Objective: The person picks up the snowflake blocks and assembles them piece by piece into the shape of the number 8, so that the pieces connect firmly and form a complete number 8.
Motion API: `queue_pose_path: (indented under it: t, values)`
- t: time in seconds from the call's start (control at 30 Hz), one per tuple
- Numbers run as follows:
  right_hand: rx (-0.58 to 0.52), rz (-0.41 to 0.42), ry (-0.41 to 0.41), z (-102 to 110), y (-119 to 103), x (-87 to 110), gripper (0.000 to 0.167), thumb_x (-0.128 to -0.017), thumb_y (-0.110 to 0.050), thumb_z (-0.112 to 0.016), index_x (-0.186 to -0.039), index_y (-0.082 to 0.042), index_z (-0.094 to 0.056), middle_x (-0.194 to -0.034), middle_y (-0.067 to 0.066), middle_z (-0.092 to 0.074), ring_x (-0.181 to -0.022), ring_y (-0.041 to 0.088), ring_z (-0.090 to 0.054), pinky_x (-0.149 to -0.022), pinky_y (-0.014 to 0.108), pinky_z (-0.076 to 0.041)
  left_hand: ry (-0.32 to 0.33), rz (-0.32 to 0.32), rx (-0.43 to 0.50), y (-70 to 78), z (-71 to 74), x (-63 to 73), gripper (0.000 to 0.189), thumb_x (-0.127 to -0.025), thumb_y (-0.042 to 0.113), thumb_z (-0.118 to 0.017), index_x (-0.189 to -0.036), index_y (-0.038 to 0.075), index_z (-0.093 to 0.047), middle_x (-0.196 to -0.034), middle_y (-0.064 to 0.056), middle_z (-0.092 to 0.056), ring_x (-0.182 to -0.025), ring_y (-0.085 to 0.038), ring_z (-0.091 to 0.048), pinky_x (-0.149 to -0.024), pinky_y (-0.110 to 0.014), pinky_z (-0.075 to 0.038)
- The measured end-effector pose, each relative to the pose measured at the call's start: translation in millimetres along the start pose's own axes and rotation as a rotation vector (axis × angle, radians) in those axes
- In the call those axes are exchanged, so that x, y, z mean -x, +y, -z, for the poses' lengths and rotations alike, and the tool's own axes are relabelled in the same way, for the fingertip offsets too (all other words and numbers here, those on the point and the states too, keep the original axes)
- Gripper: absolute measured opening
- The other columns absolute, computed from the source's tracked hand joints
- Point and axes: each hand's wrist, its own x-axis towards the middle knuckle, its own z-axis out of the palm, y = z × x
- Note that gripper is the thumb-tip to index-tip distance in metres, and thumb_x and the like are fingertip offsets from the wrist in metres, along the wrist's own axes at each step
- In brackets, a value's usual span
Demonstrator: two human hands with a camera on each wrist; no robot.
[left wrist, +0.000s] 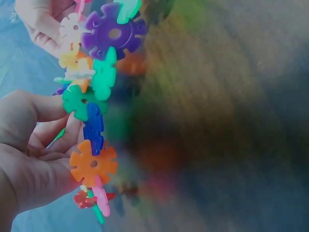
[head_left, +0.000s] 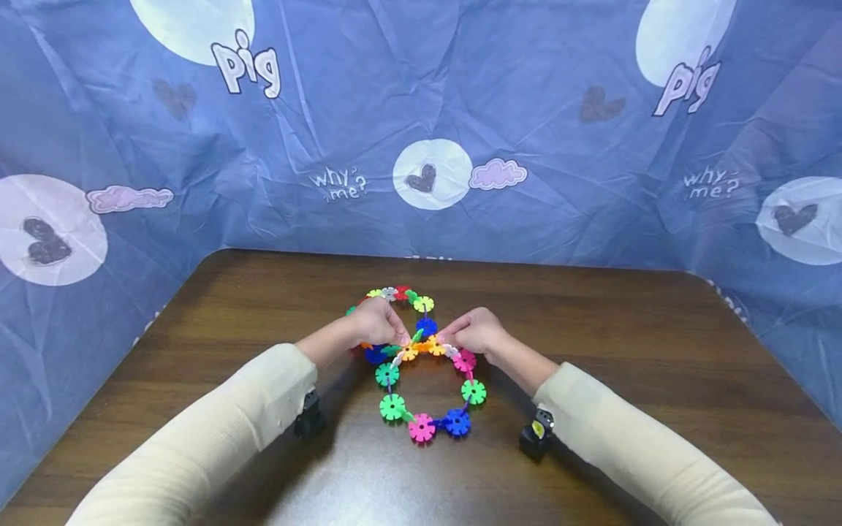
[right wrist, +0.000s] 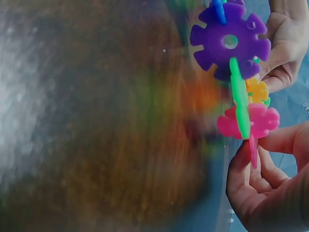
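A chain of colourful notched plastic flower discs [head_left: 422, 428] forms two joined loops on the table. At the junction, the left hand [head_left: 380, 321] pinches the chain between thumb and fingers, close to an orange disc [head_left: 408, 351]. The left wrist view shows its fingertips at a green disc [left wrist: 76, 102], above a blue disc [left wrist: 94, 128] and an orange one. Just right of the junction, the right hand [head_left: 476, 330] also pinches the chain, near a second orange disc [head_left: 435, 345]. In the right wrist view its fingertips meet at a pink disc [right wrist: 253, 153]. Part of the far loop hides behind the left hand.
The dark wooden table [head_left: 631, 351] extends widely on both sides. Behind it hangs a blue printed cloth [head_left: 559, 212]. A small black camera [head_left: 309, 414] is strapped at the left wrist, another black camera [head_left: 537, 433] at the right, both close above the tabletop.
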Motion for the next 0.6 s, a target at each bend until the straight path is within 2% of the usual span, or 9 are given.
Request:
queue_pose_path:
  t: [0.07,0.2,0.33,0.4,0.47,0.6]
  values:
    - [-0.024,-0.015,-0.021,3.9,1.6,3.0,0.018,-0.083,-0.017,-0.074,-0.094,-0.002,-0.076,-0.094,0.01,-0.074,-0.074,0.009,-0.058,-0.062,0.018,-0.048,-0.006,-0.055,-0.05,3.9,1.5,-1.0,0.012,-0.079,0.016,-0.078,-0.083,0.005,-0.078,-0.087,-0.006,-0.077,-0.086,-0.013,-0.067,-0.081,-0.027,-0.055]
    - [-0.092,-0.066,-0.085,12.8,3.4,13.0,0.021,-0.085,-0.02,-0.073,-0.098,-0.004,-0.076,-0.09,0.005,-0.075,-0.076,0.008,-0.064,-0.07,0.025,-0.057,-0.035,-0.185,-0.218,16.4,3.3,-3.4,0.008,-0.079,0.015,-0.076,-0.079,0.007,-0.078,-0.082,-0.004,-0.077,-0.082,-0.013,-0.067,-0.077,-0.025,-0.055]
    - [-0.155,-0.091,-0.112,18.6,8.4,21.5,0.028,-0.087,-0.02,-0.071,-0.107,-0.001,-0.072,-0.1,0.01,-0.076,-0.086,0.011,-0.07,-0.084,0.036,-0.059,-0.046,-0.258,-0.353,32.5,1.7,-6.2,0.007,-0.079,0.012,-0.075,-0.074,0.008,-0.077,-0.078,-0.003,-0.076,-0.079,-0.014,-0.065,-0.075,-0.023,-0.054]
    - [-0.186,-0.101,-0.11,19.8,13.3,22.5,0.031,-0.087,-0.018,-0.071,-0.111,0.002,-0.069,-0.1,0.011,-0.075,-0.084,0.012,-0.07,-0.086,0.038,-0.058,-0.047,-0.276,-0.38,39.4,-0.7,-6.8,0.007,-0.079,0.011,-0.074,-0.074,0.008,-0.077,-0.078,-0.003,-0.076,-0.082,-0.015,-0.066,-0.076,-0.024,-0.055]
    - [-0.207,-0.105,-0.119,21.2,18.5,23.3,0.032,-0.088,-0.016,-0.069,-0.114,0.004,-0.067,-0.094,0.008,-0.076,-0.078,0.01,-0.068,-0.083,0.036,-0.06,-0.042,-0.309,-0.402,44.2,-3.4,-7.0,0.007,-0.079,0.01,-0.073,-0.074,0.007,-0.077,-0.078,-0.003,-0.076,-0.083,-0.016,-0.067,-0.077,-0.024,-0.055]
    - [-0.221,-0.1,-0.143,22.9,28.2,25.1,0.032,-0.089,-0.014,-0.067,-0.114,0.007,-0.066,-0.081,-0.001,-0.073,-0.068,0.006,-0.064,-0.075,0.032,-0.061,-0.04,-0.387,-0.41,45.2,-12.5,-7.5,0.012,-0.081,0.006,-0.068,-0.071,0.005,-0.075,-0.065,-0.002,-0.071,-0.064,-0.01,-0.059,-0.062,-0.018,-0.047]
